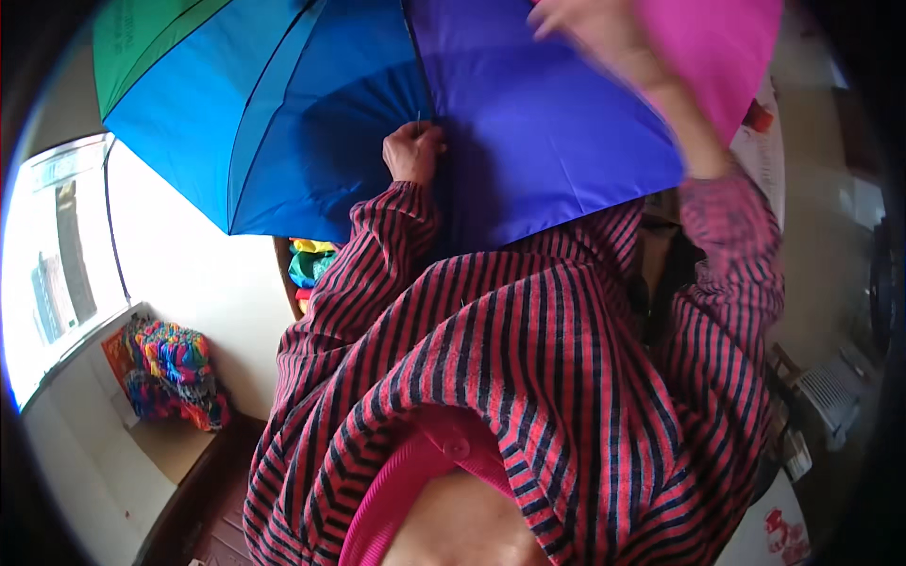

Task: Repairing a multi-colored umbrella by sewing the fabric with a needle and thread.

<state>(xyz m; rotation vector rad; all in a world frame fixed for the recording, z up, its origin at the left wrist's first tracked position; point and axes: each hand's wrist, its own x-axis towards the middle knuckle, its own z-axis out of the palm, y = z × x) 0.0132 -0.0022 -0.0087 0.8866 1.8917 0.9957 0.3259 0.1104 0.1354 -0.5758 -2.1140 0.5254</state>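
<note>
A multicoloured umbrella (528,141) is spread across the upper middle, with green, blue, purple and pink panels. My left hand (412,153) is closed in a pinch on it, at the seam where the dark blue panel meets the purple one. Something thin and upright shows just above those fingertips, too small to name. My right hand (599,33) is raised over the purple and pink panels at the top edge. Motion blurs its fingers and the frame's edge cuts part of it off, so whether it holds anything is unclear.
A bundle of many-coloured yarn-like material (175,373) sits by the bright window (66,255) at left. Yellow, green and blue cloth items (311,264) show beneath the umbrella's edge. At the lower right lies a pale keyboard-like object (832,391).
</note>
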